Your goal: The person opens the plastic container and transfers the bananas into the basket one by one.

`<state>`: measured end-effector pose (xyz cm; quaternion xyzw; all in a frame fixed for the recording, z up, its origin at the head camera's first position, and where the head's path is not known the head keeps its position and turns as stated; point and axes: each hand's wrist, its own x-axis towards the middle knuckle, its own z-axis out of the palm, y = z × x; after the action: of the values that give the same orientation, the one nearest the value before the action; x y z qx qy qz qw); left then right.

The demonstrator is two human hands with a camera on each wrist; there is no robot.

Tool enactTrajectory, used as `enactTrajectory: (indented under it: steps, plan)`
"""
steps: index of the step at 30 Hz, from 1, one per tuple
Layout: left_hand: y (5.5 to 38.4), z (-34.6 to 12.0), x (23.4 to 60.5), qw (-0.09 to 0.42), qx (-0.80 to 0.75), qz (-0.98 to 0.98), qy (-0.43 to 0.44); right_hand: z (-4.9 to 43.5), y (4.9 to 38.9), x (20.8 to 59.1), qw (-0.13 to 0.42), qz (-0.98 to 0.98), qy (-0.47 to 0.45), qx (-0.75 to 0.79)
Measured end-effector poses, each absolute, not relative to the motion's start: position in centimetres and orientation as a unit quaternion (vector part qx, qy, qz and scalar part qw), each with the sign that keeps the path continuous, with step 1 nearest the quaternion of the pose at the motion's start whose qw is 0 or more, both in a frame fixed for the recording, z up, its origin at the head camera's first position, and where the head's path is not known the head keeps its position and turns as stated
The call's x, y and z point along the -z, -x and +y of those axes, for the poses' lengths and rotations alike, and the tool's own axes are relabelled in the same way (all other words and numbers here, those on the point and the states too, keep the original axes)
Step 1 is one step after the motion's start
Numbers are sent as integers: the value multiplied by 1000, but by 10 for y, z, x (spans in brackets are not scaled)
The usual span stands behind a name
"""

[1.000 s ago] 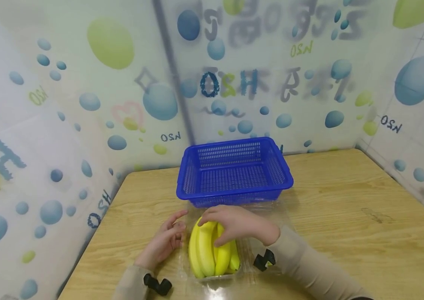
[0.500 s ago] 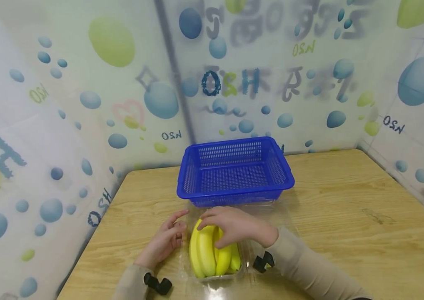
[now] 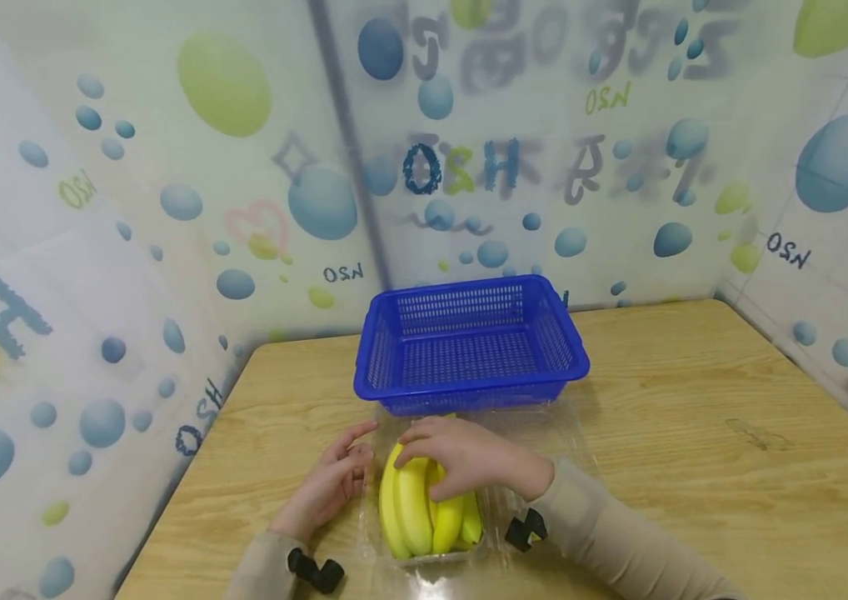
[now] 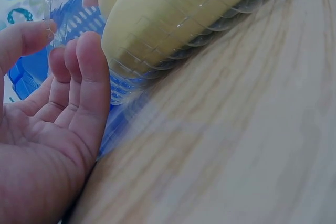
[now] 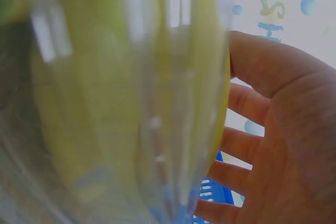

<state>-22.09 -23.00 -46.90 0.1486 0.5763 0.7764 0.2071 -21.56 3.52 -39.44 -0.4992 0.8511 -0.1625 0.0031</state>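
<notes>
A bunch of yellow bananas (image 3: 414, 508) lies in a clear plastic box (image 3: 424, 560) on the table, with its far end partly covered by my right hand (image 3: 469, 454). That hand grips the bunch from above, its thumb and fingers bent over the fruit. In the right wrist view, the fingers (image 5: 242, 145) meet the bananas' side beyond the blurred clear plastic (image 5: 178, 103). My left hand (image 3: 326, 483) rests at the box's left side with relaxed fingers. Its fingertips (image 4: 90, 43) lie beside the ridged plastic wall in the left wrist view; whether they press on it I cannot tell.
Directly behind the box stands a blue slotted basket (image 3: 469, 392). A clear plastic flap (image 3: 544, 425) spreads to the right of the box, partly under the right forearm. The wooden table (image 3: 679, 433) is bordered by printed sheets (image 3: 259, 183) at the back and sides.
My right hand has come slightly nearer to me over the bananas, and a bit of yellow now shows behind its knuckles. The left hand stays in place.
</notes>
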Motion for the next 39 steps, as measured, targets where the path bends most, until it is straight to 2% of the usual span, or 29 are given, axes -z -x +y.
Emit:
enactTrajectory:
  steps: [18,28,39]
  plan:
    - [220,-230,469,213,-775,576,-149,33,213,395,3,855,494,157]
    - [220,-231,471,213,-778,573,-148,30,213,399,40,862,478,163]
    - [221,-231,470,215,-778,572,-146,29,213,400,45,864,474,162]
